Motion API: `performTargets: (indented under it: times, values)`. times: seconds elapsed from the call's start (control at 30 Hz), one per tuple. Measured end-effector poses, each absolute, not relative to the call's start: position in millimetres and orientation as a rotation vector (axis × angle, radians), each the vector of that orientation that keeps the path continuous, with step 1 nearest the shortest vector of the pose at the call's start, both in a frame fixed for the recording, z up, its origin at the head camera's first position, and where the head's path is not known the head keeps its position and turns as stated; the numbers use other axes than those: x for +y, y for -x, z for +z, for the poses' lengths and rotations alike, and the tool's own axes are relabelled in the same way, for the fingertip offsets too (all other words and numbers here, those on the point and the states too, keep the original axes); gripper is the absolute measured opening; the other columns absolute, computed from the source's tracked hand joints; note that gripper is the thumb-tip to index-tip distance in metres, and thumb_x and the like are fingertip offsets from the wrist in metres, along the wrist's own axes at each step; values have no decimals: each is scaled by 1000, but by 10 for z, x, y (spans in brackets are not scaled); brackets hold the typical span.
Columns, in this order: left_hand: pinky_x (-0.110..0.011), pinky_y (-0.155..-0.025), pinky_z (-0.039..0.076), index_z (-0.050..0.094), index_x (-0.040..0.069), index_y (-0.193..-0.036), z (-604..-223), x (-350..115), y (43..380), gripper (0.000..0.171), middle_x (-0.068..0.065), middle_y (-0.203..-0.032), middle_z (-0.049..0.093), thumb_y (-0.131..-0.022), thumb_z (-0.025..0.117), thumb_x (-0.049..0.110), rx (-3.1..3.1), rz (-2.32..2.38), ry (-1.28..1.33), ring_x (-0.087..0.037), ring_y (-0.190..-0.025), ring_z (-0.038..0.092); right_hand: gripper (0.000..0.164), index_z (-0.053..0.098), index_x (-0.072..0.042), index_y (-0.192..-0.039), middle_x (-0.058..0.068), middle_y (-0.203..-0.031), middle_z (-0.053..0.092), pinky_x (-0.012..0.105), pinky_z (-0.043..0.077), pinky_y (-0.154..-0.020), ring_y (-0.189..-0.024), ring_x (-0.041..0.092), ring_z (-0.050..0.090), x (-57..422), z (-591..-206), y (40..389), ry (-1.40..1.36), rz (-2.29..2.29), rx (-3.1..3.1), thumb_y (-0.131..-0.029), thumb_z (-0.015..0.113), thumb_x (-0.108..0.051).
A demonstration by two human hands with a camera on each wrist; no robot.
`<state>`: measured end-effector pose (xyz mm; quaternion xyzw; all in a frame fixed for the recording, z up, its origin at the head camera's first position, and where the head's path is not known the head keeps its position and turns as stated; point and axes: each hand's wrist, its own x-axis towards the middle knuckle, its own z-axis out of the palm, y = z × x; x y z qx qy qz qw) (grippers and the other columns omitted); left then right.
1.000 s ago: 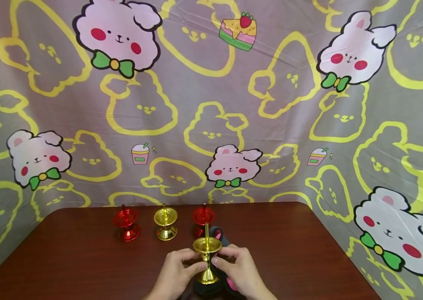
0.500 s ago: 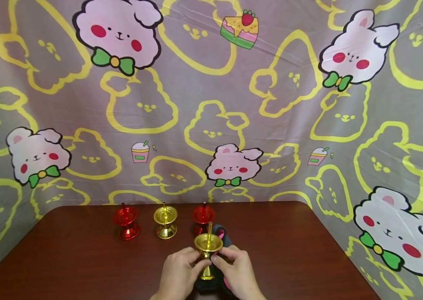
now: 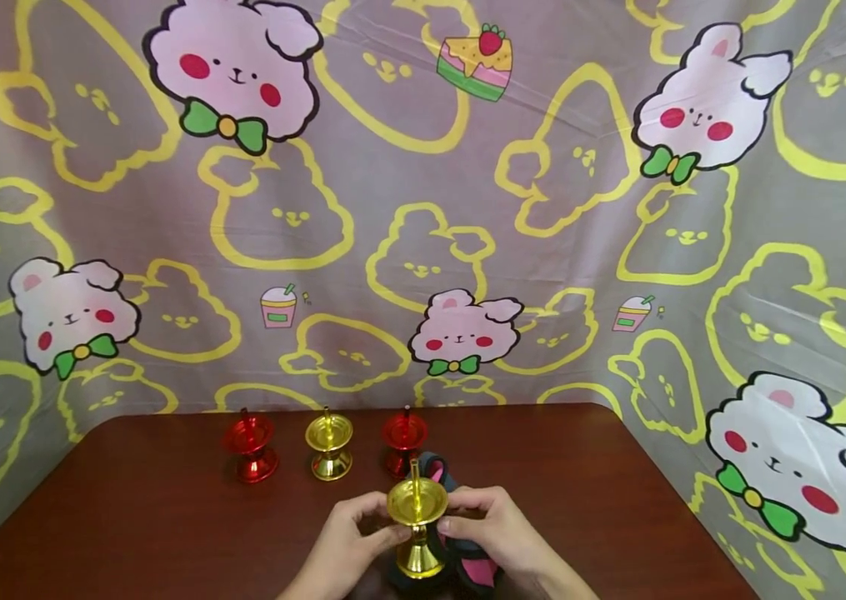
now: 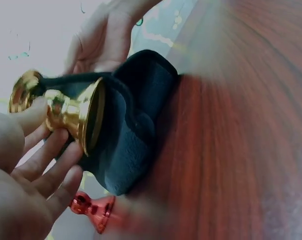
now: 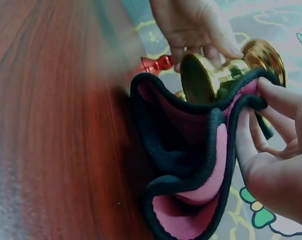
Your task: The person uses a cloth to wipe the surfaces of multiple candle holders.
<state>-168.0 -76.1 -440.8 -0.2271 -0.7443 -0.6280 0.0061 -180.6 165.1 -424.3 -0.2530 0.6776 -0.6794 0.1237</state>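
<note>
A shiny gold candlestick (image 3: 419,557), with a shallow dish and a thin upright spike, stands nearly upright between both hands. My left hand (image 3: 351,533) grips it by the stem, with the thumb on the near side and fingers around the far side, as the left wrist view shows. In the right wrist view, my right hand (image 5: 285,135) pinches the bound edge of a dark cloth (image 5: 163,135) with pink lining. The cloth hangs in folds beside and below the candlestick, close over the table.
Across the back of the brown table (image 3: 167,533) stand a red candlestick (image 3: 252,454), another gold one (image 3: 329,454) and a second red one (image 3: 402,437). The last is partly hidden behind the cloth. A patterned curtain (image 3: 362,192) hangs behind the table.
The held candlestick has dropped slightly in view, toward me. My right hand has shifted right, and more of the cloth's pink lining shows below it. The back row stays put.
</note>
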Motion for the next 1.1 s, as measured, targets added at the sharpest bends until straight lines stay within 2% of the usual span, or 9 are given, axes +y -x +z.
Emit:
performTargets:
  times: [0.27, 0.5, 0.67, 0.83, 1.0, 1.1]
  values:
    - [-26, -81, 53, 68, -5, -119, -4493, -789, 1720, 30, -8, -107, 73, -94, 71, 11, -2302, -2122, 968, -10, -94, 66, 25, 68, 15, -109, 2, -99, 69, 27, 52, -83, -97, 13, 61, 1619, -4299, 1814, 873, -1985, 1903, -89, 71, -1]
    - [-27, -81, 54, 70, -9, -114, -4520, -769, 1728, 24, -7, -105, 74, -96, 67, 7, -2225, -2116, 1084, -7, -94, 65, 20, 69, 15, -104, 0, -95, 70, 24, 52, -79, -92, 10, 61, 1595, -4319, 1805, 913, -2004, 1936, -87, 71, 4]
    - [-26, -77, 55, 74, -6, -107, -4521, -721, 1688, 21, -7, -100, 75, -91, 74, 8, -2238, -2109, 923, -5, -89, 65, 25, 70, 14, -109, 1, -99, 71, 25, 52, -82, -96, 12, 61, 1566, -4318, 1780, 871, -2019, 1960, -87, 72, 2]
    - [-25, -70, 55, 78, 3, -99, -4487, -667, 1650, 24, -1, -89, 75, -81, 85, 17, -2296, -2013, 684, -7, -79, 66, 27, 69, 14, -110, 0, -96, 69, 24, 52, -81, -94, 10, 60, 1520, -4310, 1725, 755, -2048, 1999, -87, 73, 1]
    - [-24, -63, 52, 75, 8, -93, -4466, -620, 1648, 28, 5, -79, 71, -76, 88, 25, -2338, -1869, 563, -6, -70, 62, 27, 67, 19, -109, -1, -93, 66, 24, 54, -75, -90, 9, 61, 1448, -4284, 1654, 572, -2123, 1985, -88, 71, 2]
    - [-24, -57, 50, 69, 10, -86, -4468, -588, 1653, 29, 6, -73, 65, -74, 90, 26, -2320, -1828, 501, -5, -64, 58, 29, 64, 21, -112, 3, -95, 65, 28, 56, -76, -91, 11, 64, 1395, -4275, 1618, 491, -2184, 1944, -90, 69, 3]
